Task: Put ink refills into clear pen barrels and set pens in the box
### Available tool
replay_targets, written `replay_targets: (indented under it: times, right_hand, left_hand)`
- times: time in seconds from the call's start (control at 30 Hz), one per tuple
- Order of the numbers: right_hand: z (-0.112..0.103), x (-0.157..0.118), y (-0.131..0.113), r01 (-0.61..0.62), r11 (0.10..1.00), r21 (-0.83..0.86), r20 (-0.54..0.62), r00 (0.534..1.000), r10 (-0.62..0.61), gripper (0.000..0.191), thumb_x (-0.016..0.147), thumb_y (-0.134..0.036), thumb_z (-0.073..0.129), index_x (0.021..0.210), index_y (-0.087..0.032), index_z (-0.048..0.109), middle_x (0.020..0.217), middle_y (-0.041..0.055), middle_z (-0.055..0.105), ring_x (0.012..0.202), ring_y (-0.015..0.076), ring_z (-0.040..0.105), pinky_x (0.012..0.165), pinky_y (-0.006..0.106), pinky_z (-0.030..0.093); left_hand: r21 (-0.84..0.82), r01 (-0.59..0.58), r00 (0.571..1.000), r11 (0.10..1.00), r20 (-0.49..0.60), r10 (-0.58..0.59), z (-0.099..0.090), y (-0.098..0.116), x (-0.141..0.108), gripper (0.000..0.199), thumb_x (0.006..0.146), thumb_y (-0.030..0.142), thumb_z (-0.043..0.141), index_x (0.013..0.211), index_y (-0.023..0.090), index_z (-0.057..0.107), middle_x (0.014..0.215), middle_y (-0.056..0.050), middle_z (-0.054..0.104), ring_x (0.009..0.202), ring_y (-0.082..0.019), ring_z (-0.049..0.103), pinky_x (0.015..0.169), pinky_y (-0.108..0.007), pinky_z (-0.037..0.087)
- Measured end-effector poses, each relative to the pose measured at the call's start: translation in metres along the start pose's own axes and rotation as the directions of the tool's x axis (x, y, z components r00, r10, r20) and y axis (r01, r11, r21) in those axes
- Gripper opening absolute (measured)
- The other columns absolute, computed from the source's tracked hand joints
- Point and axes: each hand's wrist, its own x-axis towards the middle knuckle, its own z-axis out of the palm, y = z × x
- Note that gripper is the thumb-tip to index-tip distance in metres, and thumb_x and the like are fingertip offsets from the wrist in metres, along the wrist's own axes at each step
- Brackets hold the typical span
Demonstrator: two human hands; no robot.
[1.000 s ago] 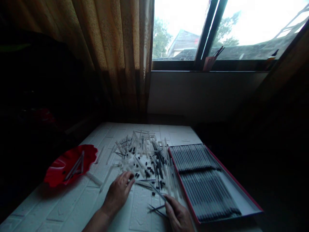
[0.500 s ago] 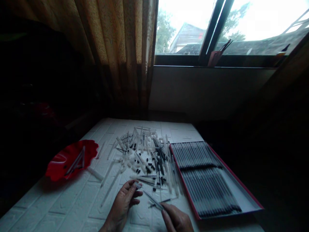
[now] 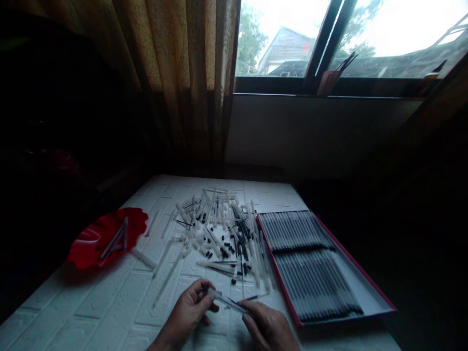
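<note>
At the near edge of the table, my left hand (image 3: pixel 190 307) pinches a small clear pen cap (image 3: pixel 214 293) between thumb and fingers. A slim clear pen (image 3: pixel 231 301) slants between my hands, its far end meeting the cap at my left fingertips. How far the end sits inside the cap I cannot tell. My right hand (image 3: pixel 269 322) is closed around the pen's other end. Just beyond the hands lies a loose pile of clear pen barrels (image 3: pixel 215 214), dark ink refills (image 3: pixel 241 234) and small black plugs (image 3: pixel 224 251).
To the right, a red-edged box (image 3: pixel 285 292) holds two rows of pens (image 3: pixel 316 285). On the left stands a red wavy-rimmed bowl (image 3: pixel 84 243) with a few pen pieces inside. A white brick-patterned cover (image 3: pixel 109 302) lies on the table. Behind are a curtain (image 3: pixel 183 73) and a window.
My hands have come together. The pen's far end, apart from the cap half a second ago, now meets it at my left fingertips. The view has shifted slightly.
</note>
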Motion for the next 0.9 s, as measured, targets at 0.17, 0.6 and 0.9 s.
replay_targets:
  times: [0.17,0.6,0.9]
  right_hand:
    - [-0.012,-0.002,0.001,0.092,0.974,-0.207,0.211,0.976,-0.048,0.023,0.089,-0.028,0.042,0.085,-0.021,0.064,0.071,0.0029,0.069,0.06,0.0156,0.065,0.053,0.02,0.042]
    - [-0.014,0.01,-0.014,0.172,0.942,-0.289,0.281,0.956,-0.088,0.024,0.089,-0.023,0.042,0.073,-0.021,0.06,0.062,-0.0002,0.066,0.05,0.0114,0.056,0.046,0.021,0.029]
    - [-0.006,0.013,-0.019,0.111,0.951,-0.288,0.263,0.964,-0.033,0.023,0.086,-0.019,0.041,0.073,-0.02,0.06,0.066,0.0019,0.068,0.054,0.0132,0.061,0.048,0.021,0.033]
  left_hand:
    - [0.486,-0.142,0.965,0.863,0.263,0.01,-0.015,0.011,-0.014,0.013,0.069,0.022,0.059,0.079,0.019,0.067,0.064,0.004,0.065,0.063,-0.014,0.058,0.058,-0.021,0.042]
    - [0.435,-0.017,0.94,0.9,0.313,-0.133,-0.021,0.007,-0.007,0.023,0.068,0.02,0.055,0.079,0.015,0.074,0.057,0.002,0.064,0.047,-0.011,0.051,0.048,-0.02,0.036]
    - [0.353,0.045,0.938,0.935,0.308,-0.161,-0.023,0.005,-0.003,0.018,0.066,0.021,0.056,0.073,0.013,0.07,0.051,0.004,0.057,0.044,-0.009,0.049,0.046,-0.02,0.038]
